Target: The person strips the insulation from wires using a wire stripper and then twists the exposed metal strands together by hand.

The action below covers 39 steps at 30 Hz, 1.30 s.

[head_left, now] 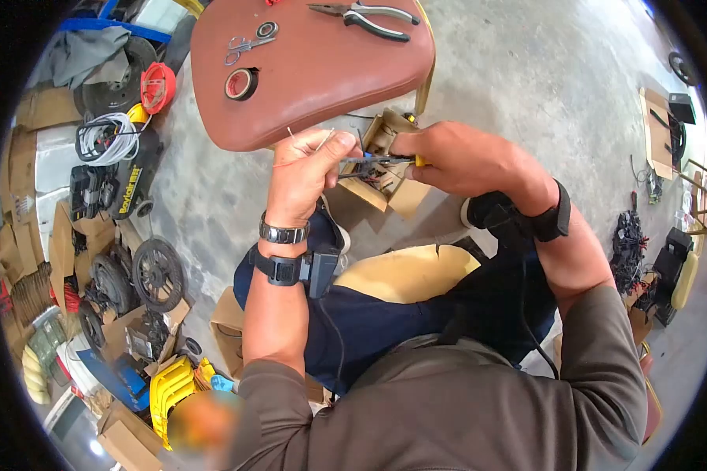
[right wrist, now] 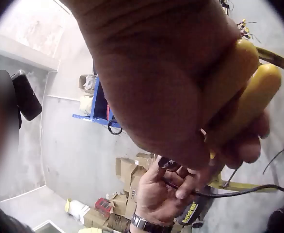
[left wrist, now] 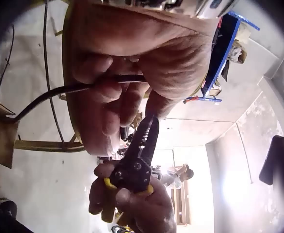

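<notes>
In the head view my left hand (head_left: 306,169) holds a black cable, seen more fully in the left wrist view as the cable (left wrist: 49,94) running between the fingers and off to the side. Thin pale wire ends (head_left: 324,140) stick up past the fingers. My right hand (head_left: 471,161) grips a wire stripper (left wrist: 136,165) by its yellow handles (right wrist: 263,87). The tool's dark, notched jaws point at the left hand, their tip right at the left thumb. Whether a wire lies between the jaws I cannot tell.
A brown padded chair (head_left: 314,78) stands ahead, bearing pliers (head_left: 369,17), scissors (head_left: 247,47) and tape rolls (head_left: 241,83). Below the hands an open cardboard box (head_left: 381,188) holds cable scraps. Wheels (head_left: 157,274), cartons and a coiled pale cable (head_left: 108,140) crowd the left side.
</notes>
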### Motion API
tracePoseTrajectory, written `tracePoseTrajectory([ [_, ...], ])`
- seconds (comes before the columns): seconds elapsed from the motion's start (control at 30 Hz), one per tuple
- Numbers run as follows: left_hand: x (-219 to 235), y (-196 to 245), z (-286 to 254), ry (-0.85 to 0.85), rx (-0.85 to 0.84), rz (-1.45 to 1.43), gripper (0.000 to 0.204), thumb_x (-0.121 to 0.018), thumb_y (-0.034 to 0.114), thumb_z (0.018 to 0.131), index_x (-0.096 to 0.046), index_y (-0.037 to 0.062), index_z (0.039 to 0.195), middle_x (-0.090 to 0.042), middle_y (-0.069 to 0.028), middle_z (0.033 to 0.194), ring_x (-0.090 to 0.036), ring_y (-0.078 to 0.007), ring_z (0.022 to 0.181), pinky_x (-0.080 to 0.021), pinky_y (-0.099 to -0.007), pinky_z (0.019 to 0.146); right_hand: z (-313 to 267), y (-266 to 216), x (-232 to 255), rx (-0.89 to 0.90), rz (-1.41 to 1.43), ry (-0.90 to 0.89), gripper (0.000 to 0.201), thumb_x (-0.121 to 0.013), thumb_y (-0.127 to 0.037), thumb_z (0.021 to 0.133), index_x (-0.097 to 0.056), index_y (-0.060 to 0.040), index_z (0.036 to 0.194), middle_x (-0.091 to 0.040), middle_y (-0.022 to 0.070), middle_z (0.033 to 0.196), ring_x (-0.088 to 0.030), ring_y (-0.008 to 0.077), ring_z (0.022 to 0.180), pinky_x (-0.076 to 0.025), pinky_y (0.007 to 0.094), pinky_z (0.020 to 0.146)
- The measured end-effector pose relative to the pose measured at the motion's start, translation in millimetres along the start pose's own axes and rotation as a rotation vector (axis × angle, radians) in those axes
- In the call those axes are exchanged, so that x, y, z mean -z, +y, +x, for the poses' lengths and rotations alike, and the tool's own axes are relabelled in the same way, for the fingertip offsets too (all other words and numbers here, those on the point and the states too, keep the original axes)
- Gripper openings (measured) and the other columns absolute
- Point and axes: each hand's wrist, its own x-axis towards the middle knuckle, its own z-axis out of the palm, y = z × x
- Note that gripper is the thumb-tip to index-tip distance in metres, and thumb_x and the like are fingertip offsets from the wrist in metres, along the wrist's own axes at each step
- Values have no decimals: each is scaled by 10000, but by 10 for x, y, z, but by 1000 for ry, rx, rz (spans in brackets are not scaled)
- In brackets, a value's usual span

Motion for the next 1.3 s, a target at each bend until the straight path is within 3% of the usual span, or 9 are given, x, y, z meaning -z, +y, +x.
tracePoseTrajectory([
  [0.07, -21, -11, -25, -63, 29, 29, 213, -677, 217, 904, -720, 11, 874, -680, -30, 746, -478, -43, 514, -334, -206, 448, -9, 38, -70, 3, -72, 11, 195, -620, -78, 841, -540, -36, 1014, -625, 219, 851, -590, 450, 872, -446, 515, 732],
  [0.23, -112, -36, -111, -96, 68, 28, 142, -660, 141, 887, -717, 20, 839, -677, -18, 735, -475, -42, 516, -362, -208, 465, -28, 55, -161, 20, -223, 11, 173, -591, -147, 879, -603, -71, 1034, -675, 184, 822, -658, 409, 811, -497, 511, 727],
  [0.47, -265, -161, -116, 78, -2, -11, 129, -658, 109, 876, -698, 22, 791, -685, -21, 733, -478, -35, 515, -360, -199, 461, -35, 128, -316, -11, -280, 103, 170, -565, -79, 864, -605, -54, 1027, -680, 182, 828, -672, 399, 831, -517, 496, 731],
  [0.57, -298, -158, -121, 143, 28, -60, 132, -659, 109, 874, -693, 24, 778, -692, -30, 739, -476, -35, 507, -344, -194, 449, -32, 149, -303, -38, -392, 61, 518, -560, 3, 803, -569, -103, 1310, -677, 193, 1055, -633, 393, 994, -489, 476, 860],
  [0.67, -241, -192, -88, 144, 41, -39, 126, -665, 110, 872, -695, 30, 778, -695, -34, 743, -472, -36, 498, -328, -194, 440, -87, 168, -220, 13, -385, 94, 539, -544, 18, 789, -582, -113, 1310, -679, 186, 1051, -635, 383, 994, -492, 471, 861],
  [0.9, -290, -250, -52, 127, 48, 26, 124, -713, 122, 867, -690, 50, 767, -678, -7, 720, -464, -29, 495, -330, -193, 442, -177, 272, 126, -271, -330, 75, 539, -497, 42, 768, -629, -95, 1272, -682, 194, 1044, -630, 394, 988, -492, 473, 850],
  [1.13, -313, -374, 6, 107, -27, 50, 123, -773, 128, 842, -680, 62, 797, -642, 22, 664, -462, -24, 484, -340, -195, 443, -188, 444, 224, -219, -201, 151, 446, -536, -14, 819, -625, -53, 1255, -674, 228, 1064, -614, 422, 1004, -490, 475, 856],
  [1.23, -313, -243, -40, 65, 52, 5, 119, -772, 85, 825, -680, 43, 887, -662, -7, 730, -527, -47, 551, -402, -199, 483, -179, 517, 211, -148, -185, 188, 417, -554, -60, 848, -623, -63, 1259, -678, 231, 998, -629, 415, 930, -494, 465, 812],
  [1.3, -282, -230, -45, 3, 18, -70, 149, -729, 37, 821, -665, 20, 954, -675, -49, 814, -586, -93, 643, -462, -226, 545, -204, 432, 293, -179, -109, 173, 406, -568, -94, 866, -622, -77, 1268, -676, 222, 945, -633, 386, 856, -494, 443, 772],
])
